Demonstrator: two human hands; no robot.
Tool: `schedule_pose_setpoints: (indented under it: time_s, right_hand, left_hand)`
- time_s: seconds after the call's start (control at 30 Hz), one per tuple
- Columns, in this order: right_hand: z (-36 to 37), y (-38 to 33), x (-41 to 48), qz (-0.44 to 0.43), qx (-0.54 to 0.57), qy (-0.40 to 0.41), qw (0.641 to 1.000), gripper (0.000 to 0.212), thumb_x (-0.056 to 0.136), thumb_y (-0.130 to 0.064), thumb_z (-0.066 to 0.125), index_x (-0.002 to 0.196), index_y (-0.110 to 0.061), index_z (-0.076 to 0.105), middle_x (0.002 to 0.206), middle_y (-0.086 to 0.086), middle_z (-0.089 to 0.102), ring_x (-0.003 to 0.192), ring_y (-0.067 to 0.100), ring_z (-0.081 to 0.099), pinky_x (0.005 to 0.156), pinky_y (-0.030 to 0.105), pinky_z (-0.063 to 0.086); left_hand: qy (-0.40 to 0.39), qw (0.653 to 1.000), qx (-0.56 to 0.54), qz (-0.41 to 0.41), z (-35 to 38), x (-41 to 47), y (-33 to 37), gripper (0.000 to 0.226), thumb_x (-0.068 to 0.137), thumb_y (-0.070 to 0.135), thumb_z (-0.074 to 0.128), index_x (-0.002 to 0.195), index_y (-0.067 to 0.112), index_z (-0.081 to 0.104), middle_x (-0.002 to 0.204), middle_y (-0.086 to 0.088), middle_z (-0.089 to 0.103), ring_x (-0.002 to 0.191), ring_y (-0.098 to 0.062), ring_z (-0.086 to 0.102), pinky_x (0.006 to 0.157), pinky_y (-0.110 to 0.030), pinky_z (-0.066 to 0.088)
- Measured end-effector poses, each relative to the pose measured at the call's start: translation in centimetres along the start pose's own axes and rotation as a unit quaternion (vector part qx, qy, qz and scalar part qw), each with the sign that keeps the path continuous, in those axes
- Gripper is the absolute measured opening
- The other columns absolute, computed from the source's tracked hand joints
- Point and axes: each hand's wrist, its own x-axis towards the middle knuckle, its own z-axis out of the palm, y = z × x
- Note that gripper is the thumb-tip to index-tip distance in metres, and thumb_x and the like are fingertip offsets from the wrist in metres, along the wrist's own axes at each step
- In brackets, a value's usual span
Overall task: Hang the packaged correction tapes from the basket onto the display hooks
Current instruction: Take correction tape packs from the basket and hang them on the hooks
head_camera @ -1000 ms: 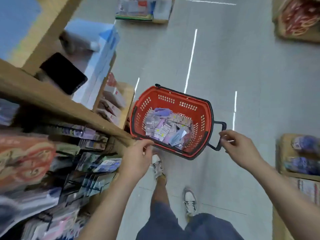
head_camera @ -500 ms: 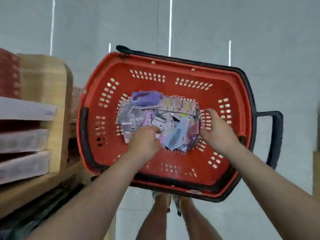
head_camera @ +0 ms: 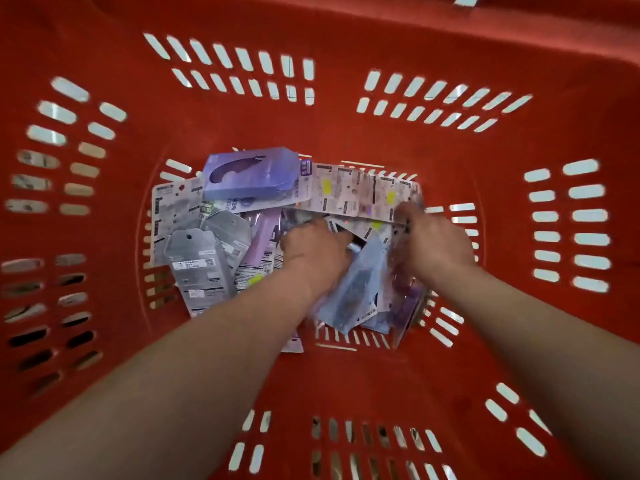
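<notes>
At the bottom of the basket [head_camera: 346, 133] lie heaped correction tapes [head_camera: 194, 265], likely light, slick and stiff-carded, best pinched near their punched tops; the right hand [head_camera: 436, 244] grips some, the left hand [head_camera: 313, 258] curls among them, hold unclear.

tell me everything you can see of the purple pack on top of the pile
The purple pack is a glossy lilac pack with cut corners and a darker purple shape showing in its front. It lies face up, slightly askew, atop other packs at the far side of the red basket. The left hand and right hand are nearer, not touching it.
</notes>
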Motion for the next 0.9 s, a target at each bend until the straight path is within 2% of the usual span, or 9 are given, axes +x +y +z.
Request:
schedule_pose_setpoints:
  time_s: [0.2,0.3,0.47,0.57,0.67,0.73,0.77,0.83,0.9]
  right_hand:
    - [-2.5,-0.7,-1.4,0.043,0.129,0.008,0.991,0.032,0.091,-0.010,0.053,0.114,-0.026,0.069,0.116,0.009,0.069,0.100,0.034,0.064,0.073,0.033,0.048]
    - [-3.6,-1.5,-3.2,0.033,0.302,0.019,0.952,0.030,0.091,-0.009,0.052,0.101,-0.030,0.071,0.098,0.006,0.069,0.067,0.029,0.062,0.061,0.030,0.047]
    - [-4.0,-3.5,-4.8,0.023,0.448,-0.046,0.892,0.032,0.094,0.000,0.049,0.104,-0.017,0.074,0.071,0.004,0.063,0.036,0.011,0.045,0.038,0.019,0.033]
    - [-4.5,-4.7,-5.3,0.025,0.531,-0.090,0.842,0.010,0.094,-0.025,0.064,0.094,-0.032,0.072,0.087,-0.007,0.071,0.077,0.020,0.071,0.071,0.029,0.054]
    - [-4.1,-5.0,-5.8,0.034,0.567,-0.133,0.812,0.028,0.069,-0.043,0.079,0.090,-0.027,0.069,0.089,-0.013,0.074,0.081,0.007,0.072,0.075,0.025,0.056]
    - [-3.6,-5.0,-6.2,0.056,0.575,-0.099,0.810,0.024,0.071,-0.025,0.085,0.087,-0.022,0.067,0.086,-0.002,0.075,0.073,0.012,0.074,0.062,0.028,0.059]
    - [-3.4,-4.7,-6.3,0.069,0.556,-0.064,0.826,0.021,0.076,-0.016,0.084,0.085,-0.022,0.065,0.085,0.000,0.074,0.073,0.015,0.073,0.062,0.032,0.061]
    - [-2.7,-3.8,-6.0,0.095,0.497,0.010,0.863,0.017,0.084,-0.013,0.075,0.084,-0.023,0.062,0.086,0.000,0.071,0.080,0.022,0.072,0.072,0.043,0.061]
    - [-2.3,-2.8,-5.6,0.092,0.445,0.048,0.889,0.022,0.089,-0.020,0.068,0.108,-0.027,0.059,0.103,0.002,0.068,0.091,0.026,0.069,0.076,0.047,0.061]
  left_hand:
    - [0.076,0.992,-0.069,-0.079,-1.1,-3.0,-4.1,0.042,0.091,0.010,0.058,0.133,0.013,0.049,0.128,-0.016,0.052,0.106,-0.036,0.062,0.074,-0.041,0.049]
    - [0.119,0.957,-0.216,-0.153,-0.8,-4.7,-5.6,0.046,0.083,-0.007,0.052,0.124,0.015,0.055,0.116,-0.016,0.061,0.100,-0.038,0.062,0.071,-0.039,0.043]
    - [0.158,0.801,-0.519,-0.251,-1.3,-6.6,-7.4,0.041,0.074,-0.014,0.049,0.083,0.024,0.061,0.095,-0.005,0.070,0.087,-0.034,0.067,0.068,-0.037,0.052]
    - [0.115,0.652,-0.717,-0.219,-2.7,-8.4,-6.8,0.049,0.079,-0.022,0.053,0.090,0.025,0.052,0.092,-0.004,0.069,0.075,-0.018,0.069,0.059,-0.034,0.056]
    - [0.009,0.600,-0.783,-0.164,-3.3,-9.9,-3.8,0.052,0.082,-0.023,0.055,0.101,0.025,0.049,0.092,-0.005,0.072,0.073,-0.018,0.071,0.053,-0.029,0.058]
    - [-0.041,0.626,-0.768,-0.128,-2.3,-9.8,-1.7,0.045,0.086,-0.021,0.051,0.108,0.018,0.056,0.089,-0.006,0.070,0.074,-0.019,0.069,0.054,-0.023,0.057]
    - [-0.031,0.670,-0.731,-0.123,-1.6,-9.2,-1.1,0.042,0.087,-0.019,0.047,0.112,0.013,0.060,0.090,-0.007,0.069,0.077,-0.018,0.067,0.058,-0.021,0.057]
    - [0.035,0.825,-0.549,-0.129,-0.1,-7.1,-0.9,0.039,0.089,-0.005,0.051,0.123,0.012,0.062,0.109,-0.008,0.066,0.097,-0.021,0.065,0.081,-0.029,0.056]
    - [0.045,0.901,-0.409,-0.137,1.2,-5.1,-1.2,0.048,0.091,0.015,0.063,0.137,0.015,0.051,0.132,-0.011,0.056,0.120,-0.028,0.054,0.100,-0.040,0.048]
